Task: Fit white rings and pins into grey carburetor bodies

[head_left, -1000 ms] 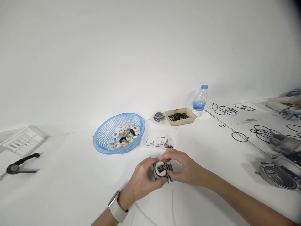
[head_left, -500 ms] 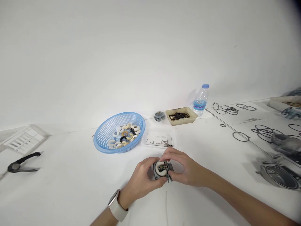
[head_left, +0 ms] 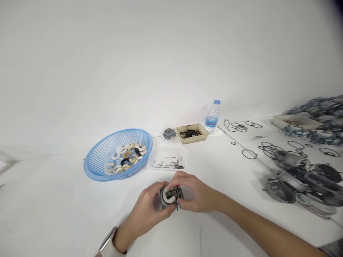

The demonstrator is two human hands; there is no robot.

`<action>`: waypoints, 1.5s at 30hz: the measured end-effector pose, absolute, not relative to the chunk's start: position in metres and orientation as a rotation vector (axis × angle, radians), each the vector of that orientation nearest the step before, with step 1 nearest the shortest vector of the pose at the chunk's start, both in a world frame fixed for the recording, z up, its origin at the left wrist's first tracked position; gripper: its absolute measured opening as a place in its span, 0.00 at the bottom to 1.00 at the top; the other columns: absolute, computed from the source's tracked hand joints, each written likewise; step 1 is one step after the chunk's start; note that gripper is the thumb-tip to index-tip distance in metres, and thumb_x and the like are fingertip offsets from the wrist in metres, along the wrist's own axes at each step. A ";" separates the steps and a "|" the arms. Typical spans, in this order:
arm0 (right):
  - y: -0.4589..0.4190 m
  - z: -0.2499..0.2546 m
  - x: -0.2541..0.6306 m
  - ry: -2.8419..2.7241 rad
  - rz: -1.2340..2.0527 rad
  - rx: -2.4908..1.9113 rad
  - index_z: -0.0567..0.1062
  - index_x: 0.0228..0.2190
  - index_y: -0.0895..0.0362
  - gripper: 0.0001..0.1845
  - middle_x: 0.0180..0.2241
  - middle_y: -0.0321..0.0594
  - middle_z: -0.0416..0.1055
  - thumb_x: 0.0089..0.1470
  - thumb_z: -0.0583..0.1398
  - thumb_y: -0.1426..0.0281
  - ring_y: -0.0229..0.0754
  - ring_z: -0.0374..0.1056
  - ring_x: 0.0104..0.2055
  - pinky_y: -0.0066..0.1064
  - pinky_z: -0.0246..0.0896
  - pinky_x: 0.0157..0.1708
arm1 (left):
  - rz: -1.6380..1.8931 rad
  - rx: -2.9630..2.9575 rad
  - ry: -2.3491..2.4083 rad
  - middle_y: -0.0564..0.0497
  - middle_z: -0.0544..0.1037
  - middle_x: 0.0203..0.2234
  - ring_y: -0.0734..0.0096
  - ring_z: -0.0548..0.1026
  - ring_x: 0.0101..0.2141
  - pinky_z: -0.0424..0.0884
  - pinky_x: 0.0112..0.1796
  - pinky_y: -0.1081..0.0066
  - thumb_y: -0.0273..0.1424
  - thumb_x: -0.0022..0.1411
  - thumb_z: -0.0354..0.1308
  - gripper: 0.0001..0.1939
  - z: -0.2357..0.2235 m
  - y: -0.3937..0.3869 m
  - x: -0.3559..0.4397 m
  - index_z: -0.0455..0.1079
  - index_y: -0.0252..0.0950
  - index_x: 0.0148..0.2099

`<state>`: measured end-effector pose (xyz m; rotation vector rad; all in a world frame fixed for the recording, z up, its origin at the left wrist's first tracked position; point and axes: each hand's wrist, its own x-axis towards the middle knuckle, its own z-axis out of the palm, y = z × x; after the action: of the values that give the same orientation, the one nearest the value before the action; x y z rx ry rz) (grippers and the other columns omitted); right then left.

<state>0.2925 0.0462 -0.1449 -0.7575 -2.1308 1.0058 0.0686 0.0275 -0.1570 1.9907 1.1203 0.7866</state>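
My left hand (head_left: 148, 203) is closed around the left side of a small grey metal carburetor body (head_left: 163, 204), its open face turned up. A white C-shaped float (head_left: 166, 197) sits in that face, with brass-coloured parts beside it. My right hand (head_left: 197, 192) grips the carburetor from the right, the index finger bent over the float's top and the thumb at the lower right edge. Whatever lies under these fingertips is hidden. Just beyond the hands stands a clear plastic tray (head_left: 151, 165) with small pins.
A blue basket (head_left: 91, 160) of white, tan and black floats is at left. Behind are another carburetor (head_left: 169, 134), a beige tray (head_left: 193, 140) of black rings and a water bottle (head_left: 212, 119). Rubber rings (head_left: 249, 154), metal bowls (head_left: 281, 191) and piled carburetors (head_left: 318, 110) lie to the right.
The view has turned right, so most things sit further left and more metal parts show at right. Both hands stay on the carburetor, with little change in their hold.
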 end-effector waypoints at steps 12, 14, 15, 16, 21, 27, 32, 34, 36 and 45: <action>0.047 -0.151 0.294 -2.071 1.023 -0.773 0.77 0.49 0.50 0.27 0.42 0.39 0.67 0.45 0.65 0.79 0.44 0.67 0.41 0.37 0.65 0.45 | 0.742 1.988 1.148 0.51 0.81 0.46 0.60 0.79 0.43 0.77 0.42 0.68 0.31 0.58 0.64 0.21 -0.163 0.027 0.065 0.72 0.42 0.55; 0.047 -0.150 0.293 -2.072 1.027 -0.755 0.77 0.50 0.50 0.28 0.42 0.39 0.67 0.45 0.65 0.78 0.44 0.67 0.42 0.38 0.65 0.46 | 0.724 1.978 1.152 0.51 0.81 0.45 0.60 0.79 0.42 0.76 0.41 0.68 0.31 0.59 0.64 0.21 -0.164 0.028 0.065 0.72 0.42 0.55; 0.047 -0.149 0.293 -2.083 1.041 -0.740 0.77 0.50 0.50 0.28 0.41 0.39 0.68 0.45 0.65 0.78 0.45 0.67 0.43 0.38 0.65 0.47 | 0.712 1.971 1.145 0.51 0.81 0.45 0.60 0.79 0.42 0.76 0.41 0.68 0.31 0.59 0.64 0.20 -0.164 0.028 0.065 0.72 0.42 0.54; 0.046 -0.148 0.293 -2.092 1.051 -0.730 0.77 0.50 0.50 0.28 0.41 0.39 0.69 0.45 0.65 0.78 0.45 0.67 0.43 0.38 0.65 0.47 | 0.706 1.963 1.137 0.51 0.81 0.45 0.60 0.79 0.42 0.76 0.42 0.68 0.31 0.59 0.64 0.19 -0.164 0.028 0.065 0.73 0.42 0.53; 0.045 -0.143 0.291 -2.062 0.984 -0.814 0.75 0.50 0.52 0.25 0.43 0.41 0.68 0.50 0.61 0.79 0.45 0.66 0.46 0.39 0.63 0.50 | 0.776 1.921 1.097 0.52 0.80 0.47 0.61 0.78 0.46 0.73 0.48 0.67 0.28 0.56 0.68 0.26 -0.157 0.028 0.067 0.71 0.42 0.57; 0.047 -0.146 0.292 -2.109 1.043 -0.805 0.73 0.50 0.50 0.27 0.41 0.38 0.68 0.48 0.60 0.80 0.44 0.65 0.44 0.37 0.63 0.47 | 0.788 1.897 1.056 0.55 0.80 0.47 0.64 0.78 0.45 0.72 0.47 0.70 0.25 0.55 0.68 0.26 -0.152 0.028 0.069 0.72 0.44 0.56; 0.046 -0.147 0.293 -2.132 1.032 -0.838 0.72 0.51 0.49 0.27 0.40 0.37 0.67 0.49 0.60 0.79 0.44 0.65 0.44 0.37 0.63 0.47 | 0.781 1.895 1.037 0.55 0.80 0.47 0.63 0.77 0.46 0.72 0.48 0.69 0.24 0.55 0.69 0.28 -0.152 0.028 0.068 0.72 0.44 0.58; 0.045 -0.147 0.293 -2.146 1.052 -0.835 0.72 0.51 0.49 0.28 0.40 0.37 0.67 0.49 0.60 0.79 0.44 0.65 0.44 0.37 0.63 0.47 | 0.773 1.900 1.040 0.54 0.80 0.47 0.63 0.77 0.45 0.72 0.47 0.69 0.24 0.55 0.68 0.28 -0.153 0.027 0.068 0.72 0.44 0.57; 0.045 -0.145 0.292 -2.114 1.031 -0.854 0.72 0.50 0.49 0.27 0.41 0.37 0.67 0.48 0.59 0.80 0.44 0.64 0.43 0.37 0.63 0.47 | 0.782 1.909 1.051 0.54 0.80 0.47 0.63 0.77 0.45 0.72 0.47 0.68 0.25 0.55 0.69 0.29 -0.154 0.028 0.068 0.71 0.45 0.59; 0.044 -0.142 0.293 -2.127 1.035 -0.867 0.72 0.48 0.49 0.26 0.41 0.36 0.67 0.48 0.59 0.80 0.43 0.64 0.42 0.36 0.63 0.46 | 0.781 1.924 1.077 0.54 0.80 0.46 0.63 0.77 0.44 0.71 0.47 0.67 0.26 0.54 0.69 0.29 -0.157 0.030 0.068 0.71 0.44 0.58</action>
<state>0.2927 0.0443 -0.1416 -0.8671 -2.1271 1.0353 0.0675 0.0297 -0.1565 1.9243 1.0774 0.7808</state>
